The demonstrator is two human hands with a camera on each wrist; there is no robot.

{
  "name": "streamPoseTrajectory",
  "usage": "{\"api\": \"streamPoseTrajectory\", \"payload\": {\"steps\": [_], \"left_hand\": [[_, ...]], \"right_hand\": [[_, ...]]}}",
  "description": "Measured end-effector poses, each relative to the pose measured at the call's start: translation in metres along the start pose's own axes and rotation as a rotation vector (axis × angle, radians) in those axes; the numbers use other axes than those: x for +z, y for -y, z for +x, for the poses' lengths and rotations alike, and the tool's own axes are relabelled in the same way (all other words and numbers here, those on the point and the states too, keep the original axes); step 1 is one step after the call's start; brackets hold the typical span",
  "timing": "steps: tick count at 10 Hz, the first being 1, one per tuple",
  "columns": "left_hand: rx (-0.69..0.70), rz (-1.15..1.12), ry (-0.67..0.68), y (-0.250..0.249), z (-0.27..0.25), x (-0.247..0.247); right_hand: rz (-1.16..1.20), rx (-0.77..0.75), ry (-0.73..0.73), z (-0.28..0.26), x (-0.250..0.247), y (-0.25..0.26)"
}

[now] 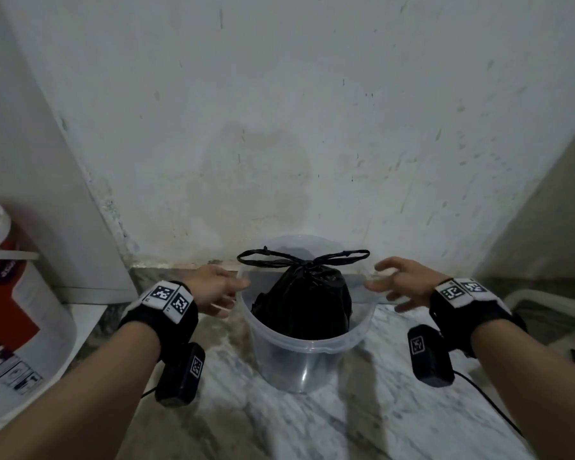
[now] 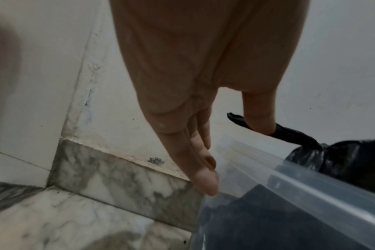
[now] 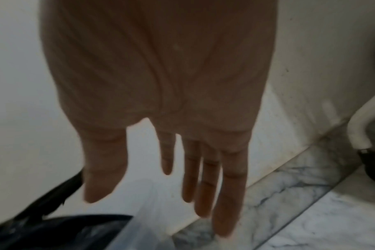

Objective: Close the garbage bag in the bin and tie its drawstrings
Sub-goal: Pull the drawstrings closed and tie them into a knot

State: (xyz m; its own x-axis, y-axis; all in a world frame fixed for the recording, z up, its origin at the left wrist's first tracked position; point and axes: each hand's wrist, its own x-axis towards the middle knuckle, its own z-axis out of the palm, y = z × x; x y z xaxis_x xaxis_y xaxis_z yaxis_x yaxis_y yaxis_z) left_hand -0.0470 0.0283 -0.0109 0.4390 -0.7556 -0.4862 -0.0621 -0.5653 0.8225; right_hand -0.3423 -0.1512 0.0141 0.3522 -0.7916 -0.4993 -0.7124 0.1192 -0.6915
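A clear plastic bin (image 1: 307, 351) stands on the marble floor against the wall. Inside it sits a black garbage bag (image 1: 301, 303), gathered shut at the top. Its drawstrings (image 1: 341, 255) are knotted into a bow with one loop out to each side. My left hand (image 1: 233, 295) is at the bin's left rim, fingers relaxed and holding nothing. My right hand (image 1: 384, 287) hovers by the right rim with fingers spread. In the left wrist view the left hand (image 2: 235, 152) has straight fingers beside the rim (image 2: 289, 179), thumb in front of a drawstring loop (image 2: 295, 135). The right hand (image 3: 148, 194) is empty above the bag (image 3: 54, 231).
A white bucket with a red label (image 1: 20, 310) stands at the left beside a white panel (image 1: 63, 194). The stained wall (image 1: 279, 127) is directly behind the bin. A white curved tube (image 1: 545, 300) and a black cable (image 1: 485, 396) lie at the right on the marble floor (image 1: 279, 423).
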Motion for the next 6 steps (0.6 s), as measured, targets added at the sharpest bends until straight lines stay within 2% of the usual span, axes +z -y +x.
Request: {"api": "streamPoseTrajectory", "payload": {"steps": [1,2,4,6], "left_hand": [[-0.006,-0.021,-0.027,0.001,0.005,0.007],[-0.017,-0.046,-0.048,0.002,0.009,0.007],[-0.017,-0.099,-0.023,0.007,0.011,0.006],[-0.064,0.014,0.023,0.0,-0.005,-0.002]], "right_hand": [[-0.039,0.069,0.002,-0.004,0.011,-0.007],[0.016,0.022,-0.025,-0.003,0.02,-0.005],[-0.019,-0.03,-0.088,0.006,0.025,0.0],[-0.085,0.006,0.004,0.002,0.006,0.004]]}}
